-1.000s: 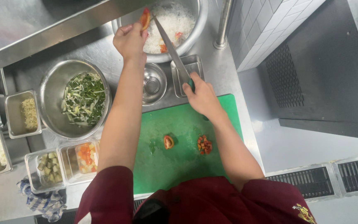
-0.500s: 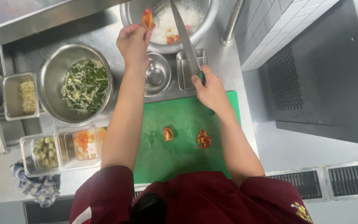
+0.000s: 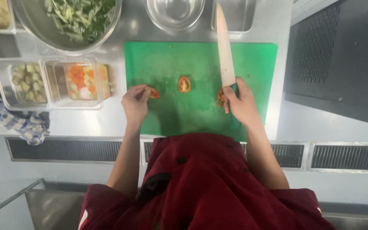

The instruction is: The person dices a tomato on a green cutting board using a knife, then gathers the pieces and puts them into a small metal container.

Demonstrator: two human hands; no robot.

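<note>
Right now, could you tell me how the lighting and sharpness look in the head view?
Head view: even overhead light; soft glare on the steel counter and the knife blade; the person's shadow darkens the green cutting board near the body; the tomato half is reasonably sharp, edges slightly soft.

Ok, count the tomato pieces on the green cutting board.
3. One tomato piece at the left hand fingertips, one mid-board, cut side up, and one partly hidden by the right hand holding the knife. More may be hidden.
</note>
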